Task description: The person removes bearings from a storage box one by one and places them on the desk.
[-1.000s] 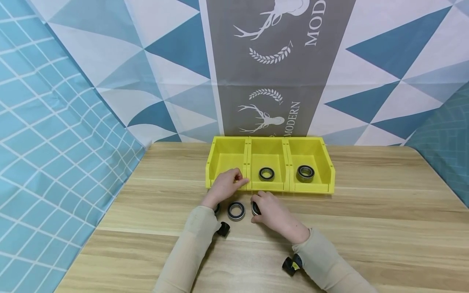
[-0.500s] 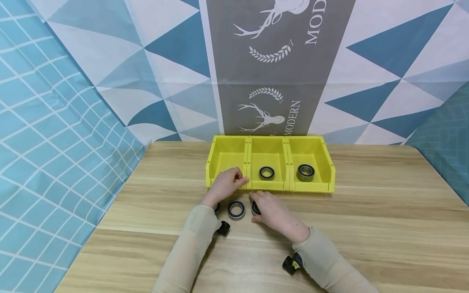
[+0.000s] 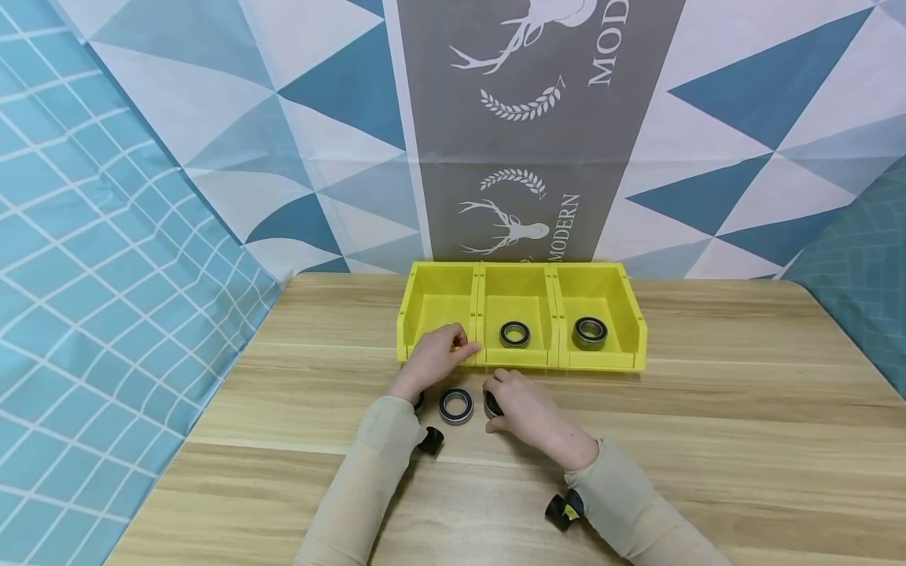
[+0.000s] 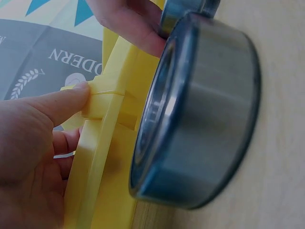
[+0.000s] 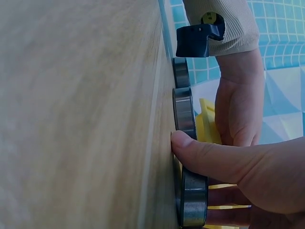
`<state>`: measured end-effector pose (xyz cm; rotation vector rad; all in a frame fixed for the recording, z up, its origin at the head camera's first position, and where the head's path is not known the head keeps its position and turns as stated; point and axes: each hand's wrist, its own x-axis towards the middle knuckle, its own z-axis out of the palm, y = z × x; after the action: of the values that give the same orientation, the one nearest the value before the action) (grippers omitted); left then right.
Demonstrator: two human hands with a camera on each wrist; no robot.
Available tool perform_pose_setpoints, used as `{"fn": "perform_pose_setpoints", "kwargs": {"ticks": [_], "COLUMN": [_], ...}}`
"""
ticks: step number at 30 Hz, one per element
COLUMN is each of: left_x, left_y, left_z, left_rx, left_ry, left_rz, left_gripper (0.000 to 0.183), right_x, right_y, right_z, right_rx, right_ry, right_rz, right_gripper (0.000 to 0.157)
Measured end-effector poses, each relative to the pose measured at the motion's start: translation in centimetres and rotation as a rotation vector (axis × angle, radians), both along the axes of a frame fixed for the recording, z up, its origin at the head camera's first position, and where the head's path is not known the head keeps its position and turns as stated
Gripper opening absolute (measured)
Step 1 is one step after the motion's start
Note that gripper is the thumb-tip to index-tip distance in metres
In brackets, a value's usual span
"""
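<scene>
My left hand (image 3: 433, 358) is at the front of the left yellow bin (image 3: 442, 292). In the left wrist view its thumb lies on the rim, with the fingers behind the wall, so it grips the bin's edge. My right hand (image 3: 527, 409) holds a ball bearing (image 5: 194, 202) on the table between thumb and fingers, partly hidden in the head view. Beside it lies a second bearing (image 3: 456, 420), dark-faced with a steel outer ring. A third bearing (image 3: 420, 403) is mostly covered by my left wrist.
The middle bin (image 3: 517, 287) contains one flat bearing (image 3: 514, 343). In the right bin (image 3: 587, 287) sits a thicker bearing, or a stack (image 3: 590, 344); I cannot tell which. The bins stand joined at the back of the wooden table (image 3: 743, 393), before a patterned cloth.
Almost nothing differs. Both hands stay in place, with at most a slight shift of the right fingertips on the bearing.
</scene>
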<state>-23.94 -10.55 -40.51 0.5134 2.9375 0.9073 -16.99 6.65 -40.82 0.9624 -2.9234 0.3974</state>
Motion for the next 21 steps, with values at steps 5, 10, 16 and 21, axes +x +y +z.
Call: {"fn": "perform_pose_setpoints", "kwargs": {"ticks": [5, 10, 16, 21], "left_x": [0.0, 0.09, 0.15, 0.05], "left_y": [-0.02, -0.07, -0.16, -0.16], "left_z": [0.04, 0.14, 0.1, 0.04], "left_rx": [-0.006, -0.003, 0.0, -0.005], "left_ry": [0.004, -0.004, -0.007, 0.005], "left_rz": [-0.004, -0.004, 0.003, -0.007], "left_gripper": [0.029, 0.029, 0.028, 0.028], "right_x": [-0.03, -0.03, -0.02, -0.08], "right_y": [0.04, -0.03, -0.11, -0.02], "right_z": [0.02, -0.07, -0.07, -0.05], "right_rx": [0.002, 0.004, 0.004, 0.003], "right_ry": [-0.008, -0.028, -0.038, -0.051], "right_rz": [0.004, 0.001, 0.004, -0.002], "right_gripper": [0.046, 0.044, 0.043, 0.045]}}
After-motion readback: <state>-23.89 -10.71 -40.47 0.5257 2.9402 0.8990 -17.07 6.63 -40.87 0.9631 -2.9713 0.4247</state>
